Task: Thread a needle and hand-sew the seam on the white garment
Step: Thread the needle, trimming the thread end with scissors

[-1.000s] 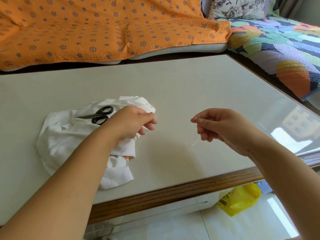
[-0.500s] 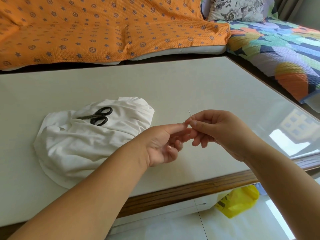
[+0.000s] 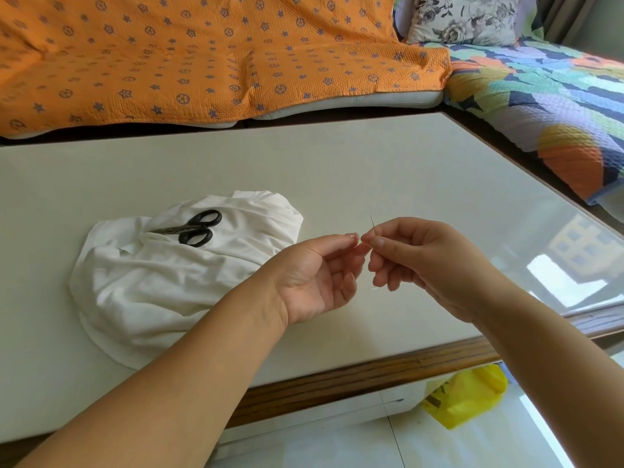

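Needle (image 3: pixel 371 221) upright, right of white garment (image 3: pixel 162 285)

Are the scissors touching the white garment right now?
Touching. The head view shows the scissors lying flat on top of the crumpled white garment, with no gap visible.

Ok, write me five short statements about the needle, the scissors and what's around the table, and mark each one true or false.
1. The scissors lie on the white garment. True.
2. The right hand pinches the needle, which sticks up above its fingers. True.
3. The left hand rests on the white garment. False: it is held up beside the right hand, fingertips close to the needle.
4. The scissors have red handles. False: the handles are black.
5. The yellow bag lies on the table. False: it lies on the floor below the table's near edge.
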Demonstrator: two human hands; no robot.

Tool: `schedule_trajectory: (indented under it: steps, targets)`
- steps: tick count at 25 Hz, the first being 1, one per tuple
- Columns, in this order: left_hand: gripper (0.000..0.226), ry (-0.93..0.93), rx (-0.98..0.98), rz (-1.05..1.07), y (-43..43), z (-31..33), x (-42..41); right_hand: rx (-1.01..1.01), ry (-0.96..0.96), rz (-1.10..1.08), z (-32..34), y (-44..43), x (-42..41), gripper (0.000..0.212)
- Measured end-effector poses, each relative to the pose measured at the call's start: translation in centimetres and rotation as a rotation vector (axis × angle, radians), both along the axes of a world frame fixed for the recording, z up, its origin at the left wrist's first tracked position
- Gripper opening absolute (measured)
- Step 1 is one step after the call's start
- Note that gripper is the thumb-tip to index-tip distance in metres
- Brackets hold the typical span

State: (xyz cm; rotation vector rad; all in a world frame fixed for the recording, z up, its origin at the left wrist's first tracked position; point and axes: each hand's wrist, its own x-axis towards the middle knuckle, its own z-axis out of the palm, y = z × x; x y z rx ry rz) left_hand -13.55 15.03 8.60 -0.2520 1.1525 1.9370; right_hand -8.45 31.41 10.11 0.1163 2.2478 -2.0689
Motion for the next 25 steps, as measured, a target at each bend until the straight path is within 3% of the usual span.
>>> schedule_trajectory:
  steps: [6,12,16,19,25]
  targets:
    - [0.007,0.013,0.082,0.038,-0.29,0.25,0.02,-0.067,-0.015,0.002,-0.05,-0.15,-0.02,0.016]
    - [0.015,0.102,0.086,0.223,0.06,0.18,-0.04,-0.077,-0.045,0.02,-0.27,-0.51,0.02,0.014]
    - [0.019,0.199,0.076,0.296,-0.14,-0.11,-0.29,-0.087,-0.061,0.021,-0.33,-0.54,0.02,0.029]
    - [0.022,0.258,0.075,0.304,-0.41,0.0,-0.43,-0.09,-0.065,0.009,-0.5,-0.59,-0.07,0.015]
    - [0.026,0.359,0.104,0.232,-0.85,0.74,-0.42,0.093,-0.151,-0.032,-0.11,0.17,-0.27,0.016]
